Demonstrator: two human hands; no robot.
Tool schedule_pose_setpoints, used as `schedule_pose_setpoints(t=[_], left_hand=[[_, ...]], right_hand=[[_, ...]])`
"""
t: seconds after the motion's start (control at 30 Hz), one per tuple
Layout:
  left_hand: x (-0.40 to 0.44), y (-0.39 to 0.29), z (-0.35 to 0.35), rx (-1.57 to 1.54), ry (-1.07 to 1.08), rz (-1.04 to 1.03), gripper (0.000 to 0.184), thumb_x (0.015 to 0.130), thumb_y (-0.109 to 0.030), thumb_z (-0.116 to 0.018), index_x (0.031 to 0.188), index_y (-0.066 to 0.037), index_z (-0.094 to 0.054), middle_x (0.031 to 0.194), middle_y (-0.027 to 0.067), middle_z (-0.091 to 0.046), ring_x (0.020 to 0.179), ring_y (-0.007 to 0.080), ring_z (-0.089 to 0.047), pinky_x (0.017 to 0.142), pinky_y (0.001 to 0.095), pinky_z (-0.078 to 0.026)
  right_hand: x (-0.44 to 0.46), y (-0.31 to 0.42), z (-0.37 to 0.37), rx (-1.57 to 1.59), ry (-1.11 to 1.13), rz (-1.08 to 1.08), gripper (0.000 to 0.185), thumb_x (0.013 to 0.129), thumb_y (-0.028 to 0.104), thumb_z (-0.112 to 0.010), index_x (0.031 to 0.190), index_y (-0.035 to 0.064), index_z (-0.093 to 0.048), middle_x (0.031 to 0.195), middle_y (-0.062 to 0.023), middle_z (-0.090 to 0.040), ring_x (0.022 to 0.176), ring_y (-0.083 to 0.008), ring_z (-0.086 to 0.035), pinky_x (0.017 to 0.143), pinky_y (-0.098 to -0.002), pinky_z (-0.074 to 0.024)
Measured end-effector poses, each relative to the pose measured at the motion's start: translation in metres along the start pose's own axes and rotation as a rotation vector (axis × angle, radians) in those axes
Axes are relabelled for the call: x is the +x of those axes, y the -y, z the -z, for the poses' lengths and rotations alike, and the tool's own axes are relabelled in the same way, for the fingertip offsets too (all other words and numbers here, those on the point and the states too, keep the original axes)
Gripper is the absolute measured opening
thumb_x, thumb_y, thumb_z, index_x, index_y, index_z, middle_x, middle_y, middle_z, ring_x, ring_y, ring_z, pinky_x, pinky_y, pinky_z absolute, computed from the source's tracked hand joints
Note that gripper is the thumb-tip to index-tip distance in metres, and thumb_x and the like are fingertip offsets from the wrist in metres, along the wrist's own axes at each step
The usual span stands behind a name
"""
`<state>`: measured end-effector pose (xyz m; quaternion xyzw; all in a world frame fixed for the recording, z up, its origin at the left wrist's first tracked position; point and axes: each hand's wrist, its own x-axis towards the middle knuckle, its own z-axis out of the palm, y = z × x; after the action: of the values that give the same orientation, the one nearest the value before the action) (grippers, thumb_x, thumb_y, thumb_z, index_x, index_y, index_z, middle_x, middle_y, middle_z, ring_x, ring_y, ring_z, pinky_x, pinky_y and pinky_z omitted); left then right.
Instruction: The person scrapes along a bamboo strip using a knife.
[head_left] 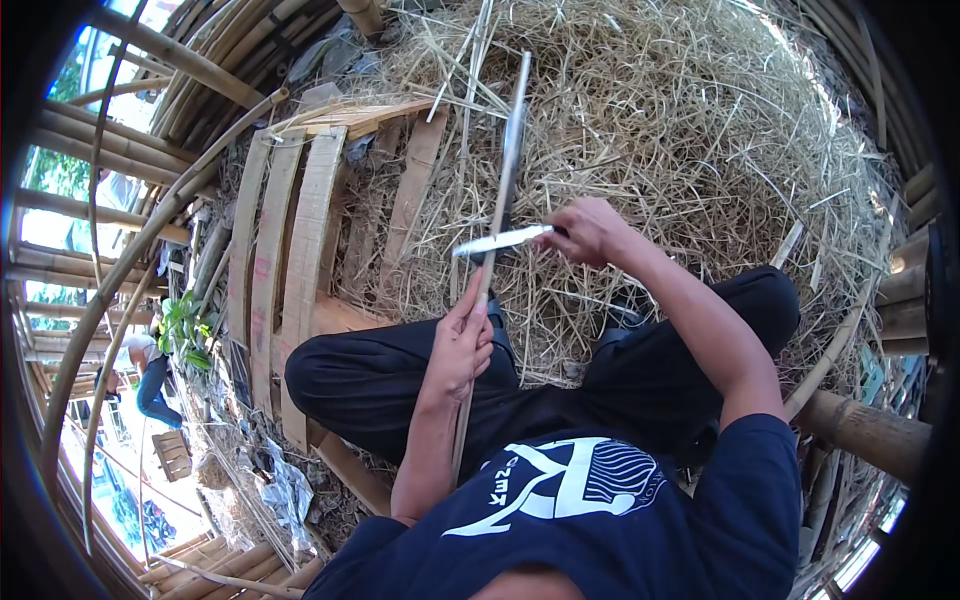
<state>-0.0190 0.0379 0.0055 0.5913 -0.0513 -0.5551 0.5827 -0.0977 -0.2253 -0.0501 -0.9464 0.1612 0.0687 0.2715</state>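
My left hand (464, 348) is wrapped round a long, thin bamboo strip (510, 160). The strip slants from near my lap up across the straw, its far end in the air or over the pile; I cannot tell which. In my right hand (588, 232) is a knife (492, 243) with a dark handle and a bright blade. Its blade lies across the strip, just beyond my left fingers, pointing left. Whether the edge bites into the strip is too small to tell. My legs in black trousers (375, 378) are folded on either side.
Straw and thin shavings (680, 130) cover the ground ahead. A wooden pallet (315, 210) lies at the left. Bamboo poles (110, 140) form a frame along the left, and a thick bamboo pole (865, 432) is at my right. Another person (150, 375) is outside at far left.
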Motion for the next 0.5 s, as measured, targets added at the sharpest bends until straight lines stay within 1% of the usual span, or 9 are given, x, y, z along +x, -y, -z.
schedule_pose_setpoints(t=[0.03, 0.13, 0.17, 0.2, 0.23, 0.3, 0.37, 0.43, 0.5], left_hand=[[-0.006, 0.0, 0.003, 0.014, -0.025, 0.017, 0.048, 0.102, -0.019, -0.041, 0.148, -0.026, -0.029, 0.064, -0.0045, -0.034, 0.039, 0.0007, -0.026, 0.034, 0.0152, -0.022], [-0.031, 0.007, 0.012, 0.021, -0.034, 0.051, 0.048, 0.102, -0.018, -0.042, 0.148, -0.026, -0.029, 0.063, -0.0042, -0.035, 0.039, 0.001, -0.026, 0.034, 0.0153, -0.023], [-0.042, 0.01, 0.015, -0.003, -0.027, 0.085, 0.048, 0.102, -0.018, -0.042, 0.148, -0.025, -0.029, 0.063, -0.0042, -0.035, 0.039, 0.0012, -0.026, 0.034, 0.0155, -0.023], [-0.045, 0.008, 0.012, -0.008, -0.083, 0.055, 0.048, 0.102, -0.016, -0.042, 0.148, -0.023, -0.03, 0.061, -0.0044, -0.035, 0.039, 0.0017, -0.027, 0.035, 0.0162, -0.024], [-0.044, 0.008, 0.014, -0.018, -0.098, 0.049, 0.048, 0.102, -0.016, -0.042, 0.148, -0.023, -0.03, 0.061, -0.0044, -0.035, 0.039, 0.0017, -0.027, 0.035, 0.0162, -0.024], [-0.034, 0.006, 0.014, 0.095, -0.102, -0.057, 0.047, 0.101, -0.015, -0.043, 0.147, -0.022, -0.032, 0.061, -0.005, -0.037, 0.04, 0.0013, -0.028, 0.035, 0.0165, -0.023], [-0.026, 0.001, 0.007, 0.158, -0.116, -0.116, 0.047, 0.101, -0.014, -0.044, 0.146, -0.022, -0.034, 0.061, -0.0053, -0.036, 0.044, 0.001, -0.027, 0.038, 0.0164, -0.023], [-0.016, 0.002, 0.002, 0.23, -0.119, -0.18, 0.046, 0.101, -0.013, -0.045, 0.145, -0.021, -0.036, 0.062, -0.0056, -0.035, 0.047, 0.0008, -0.027, 0.041, 0.0162, -0.024], [-0.007, 0.008, 0.002, 0.48, -0.235, -0.376, 0.046, 0.097, -0.008, -0.049, 0.141, -0.019, -0.043, 0.061, -0.0016, -0.043, 0.055, 0.0053, -0.031, 0.05, 0.0193, -0.033]], right_hand=[[0.005, -0.01, -0.001, 0.053, -0.02, -0.076, 0.039, 0.092, 0.044, -0.05, 0.089, 0.0112, -0.07, 0.074, -0.0128, -0.065, 0.067, -0.0273, -0.062, 0.063, -0.0406, -0.0496], [0.009, -0.072, 0.052, 0.238, -0.215, -0.632, 0.039, 0.095, 0.042, -0.046, 0.095, 0.0111, -0.07, 0.078, -0.0104, -0.067, 0.069, -0.0208, -0.063, 0.064, -0.0365, -0.0503], [0.011, -0.105, 0.054, 0.233, -0.366, -0.633, 0.046, 0.096, 0.047, -0.043, 0.09, 0.0086, -0.068, 0.074, -0.0103, -0.067, 0.067, -0.0216, -0.063, 0.061, -0.0377, -0.0491], [0.005, -0.103, 0.071, 0.136, -0.451, -0.597, 0.051, 0.096, 0.05, -0.041, 0.082, 0.0068, -0.065, 0.066, -0.009, -0.063, 0.061, -0.0196, -0.06, 0.055, -0.0368, -0.0464], [0.005, -0.093, 0.075, 0.09, -0.559, -0.472, 0.051, 0.098, 0.048, -0.041, 0.075, 0.0063, -0.061, 0.06, -0.0071, -0.057, 0.056, -0.0156, -0.056, 0.05, -0.0336, -0.0422], [0.009, -0.056, 0.067, 0.365, -0.398, -0.464, 0.046, 0.098, 0.042, -0.045, 0.077, 0.0052, -0.063, 0.06, -0.0069, -0.057, 0.053, -0.0136, -0.052, 0.049, -0.0318, -0.0411], [0.001, -0.011, 0.047, 0.462, -0.225, -0.267, 0.036, 0.099, 0.034, -0.045, 0.094, 0.0058, -0.067, 0.054, 0.0006, -0.05, 0.046, -0.0102, -0.039, 0.043, -0.0276, -0.0304], [-0.004, 0.024, 0.034, 0.327, 0.03, -0.169, 0.035, 0.097, 0.035, -0.049, 0.094, 0.0056, -0.068, 0.055, -0.0043, -0.052, 0.046, -0.0147, -0.044, 0.044, -0.0314, -0.0352], [-0.013, 0.039, 0.014, 0.27, -0.071, 0.099, 0.039, 0.094, 0.04, -0.051, 0.09, 0.0051, -0.068, 0.058, -0.0119, -0.056, 0.05, -0.0233, -0.052, 0.049, -0.0387, -0.0417]])
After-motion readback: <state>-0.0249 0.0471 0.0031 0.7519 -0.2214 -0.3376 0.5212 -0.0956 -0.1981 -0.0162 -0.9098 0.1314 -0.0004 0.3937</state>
